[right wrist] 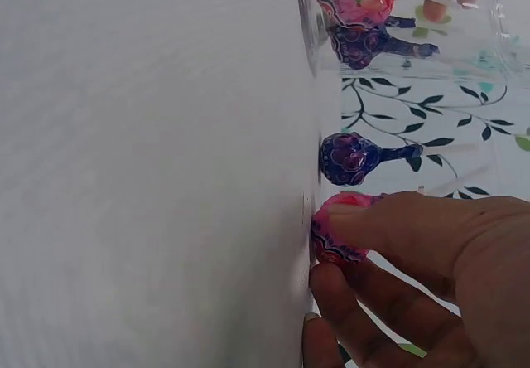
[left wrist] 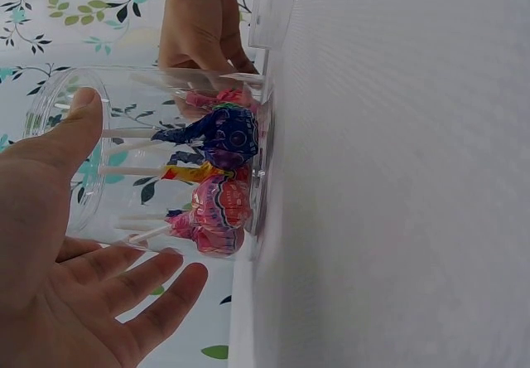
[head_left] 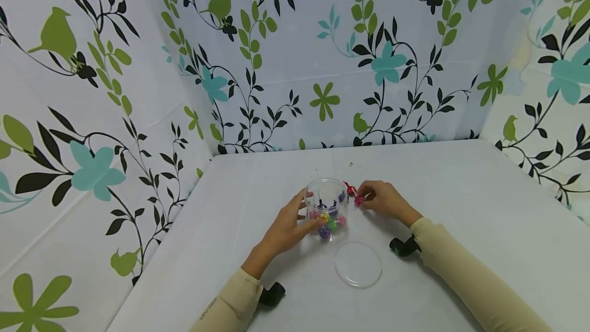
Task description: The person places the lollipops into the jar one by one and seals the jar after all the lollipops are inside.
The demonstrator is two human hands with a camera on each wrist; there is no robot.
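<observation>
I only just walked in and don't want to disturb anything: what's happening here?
A person's left grip is around an upright clear jar with several wrapped lollipops inside. The right grip pinches a pink lollipop beside the jar, at the white tabletop. What looks like the jar's clear lid lies off it, nearer the person.

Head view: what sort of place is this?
Probably a small indoor workspace set up for tabletop handling. A plain white table is walled left, right and behind by patterned sheeting; a clear jar of lollipops stands on it.
</observation>
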